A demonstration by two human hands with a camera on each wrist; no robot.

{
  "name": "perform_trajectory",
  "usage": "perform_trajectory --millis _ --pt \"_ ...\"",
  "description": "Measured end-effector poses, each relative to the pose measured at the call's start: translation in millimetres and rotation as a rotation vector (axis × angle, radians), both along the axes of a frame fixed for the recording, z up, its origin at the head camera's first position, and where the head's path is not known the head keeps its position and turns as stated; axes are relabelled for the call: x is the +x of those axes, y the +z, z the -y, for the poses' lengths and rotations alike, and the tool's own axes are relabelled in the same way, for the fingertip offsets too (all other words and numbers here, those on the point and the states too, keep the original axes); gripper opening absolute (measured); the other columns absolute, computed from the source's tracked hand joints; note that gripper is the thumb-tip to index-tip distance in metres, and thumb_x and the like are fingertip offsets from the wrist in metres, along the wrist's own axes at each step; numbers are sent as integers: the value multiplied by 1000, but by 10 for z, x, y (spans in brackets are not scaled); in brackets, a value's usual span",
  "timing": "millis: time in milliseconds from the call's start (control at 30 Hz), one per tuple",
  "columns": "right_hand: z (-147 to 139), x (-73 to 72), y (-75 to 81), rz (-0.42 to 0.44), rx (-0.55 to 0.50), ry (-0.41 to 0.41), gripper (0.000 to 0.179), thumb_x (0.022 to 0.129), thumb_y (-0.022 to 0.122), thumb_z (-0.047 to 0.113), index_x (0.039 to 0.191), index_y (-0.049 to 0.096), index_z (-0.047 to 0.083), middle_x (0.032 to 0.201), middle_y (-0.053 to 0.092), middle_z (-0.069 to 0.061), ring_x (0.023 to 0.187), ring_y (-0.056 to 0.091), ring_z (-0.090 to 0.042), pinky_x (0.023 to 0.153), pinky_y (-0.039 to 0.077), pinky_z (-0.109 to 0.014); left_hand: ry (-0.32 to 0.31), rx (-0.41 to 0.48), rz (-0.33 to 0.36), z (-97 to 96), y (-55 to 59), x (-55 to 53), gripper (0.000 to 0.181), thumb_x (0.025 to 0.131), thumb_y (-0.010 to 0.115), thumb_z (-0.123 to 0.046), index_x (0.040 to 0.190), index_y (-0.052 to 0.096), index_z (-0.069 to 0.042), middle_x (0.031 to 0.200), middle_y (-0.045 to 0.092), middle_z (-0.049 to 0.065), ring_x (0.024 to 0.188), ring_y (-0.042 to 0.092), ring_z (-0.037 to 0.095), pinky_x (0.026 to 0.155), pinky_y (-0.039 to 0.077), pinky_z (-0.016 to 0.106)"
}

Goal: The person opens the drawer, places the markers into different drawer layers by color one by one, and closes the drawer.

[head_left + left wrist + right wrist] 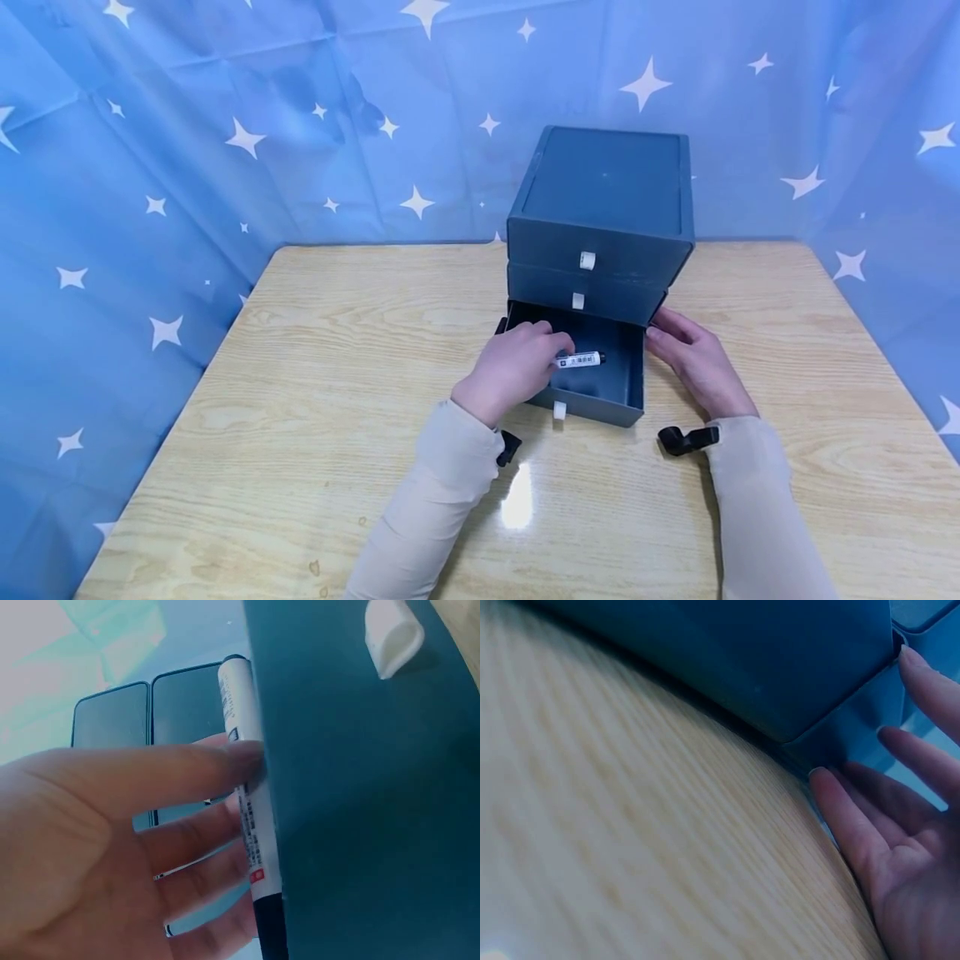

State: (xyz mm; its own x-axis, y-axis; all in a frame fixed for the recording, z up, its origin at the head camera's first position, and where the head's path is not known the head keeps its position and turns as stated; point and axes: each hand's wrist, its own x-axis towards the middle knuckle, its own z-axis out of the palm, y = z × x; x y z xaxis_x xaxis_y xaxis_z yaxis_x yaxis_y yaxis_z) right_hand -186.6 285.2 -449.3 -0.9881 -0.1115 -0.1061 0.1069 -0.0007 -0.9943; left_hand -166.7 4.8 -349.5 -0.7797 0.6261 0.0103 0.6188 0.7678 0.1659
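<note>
A white marker [579, 360] with dark ends is pinched between the thumb and fingers of my left hand [513, 367], over the pulled-out bottom drawer [592, 408]. In the left wrist view, the marker [259, 817] shows alongside the top edge of the drawer front, which hides part of it. My right hand [697, 367] is at the right side of the dark blue drawer cabinet [607, 179]. From the right wrist view, the fingers of that hand [915, 877] are spread, with fingertips against the cabinet's lower side near the tabletop, holding nothing.
Two upper drawers with white pull tabs [587, 261] are closed. Another white tab [559, 410] is on the bottom drawer's front. The cabinet stands at the back of a wooden table [360, 350]. A blue curtain [360, 117] with white stars hangs behind.
</note>
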Motion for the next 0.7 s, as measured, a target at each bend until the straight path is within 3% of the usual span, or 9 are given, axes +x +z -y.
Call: perform_trajectory --millis 367,700 --pt "1 6 1 -6 -33 -7 58 87 58 25 139 33 16 142 28 -10 123 37 -17 90 39 -23 -48 21 -1 -54 -44 -2 26 84 62 -19 109 62 -27 97 56 -7 80 47 7 66 43 19" --pt "8 4 8 -14 -36 1 58 87 57 24 139 32 16 142 28 -10 123 37 -17 90 39 -24 -26 3 57 -67 -110 -39 23 86 56 -12 104 64 -24 95 57 -7 76 49 8 59 41 18"
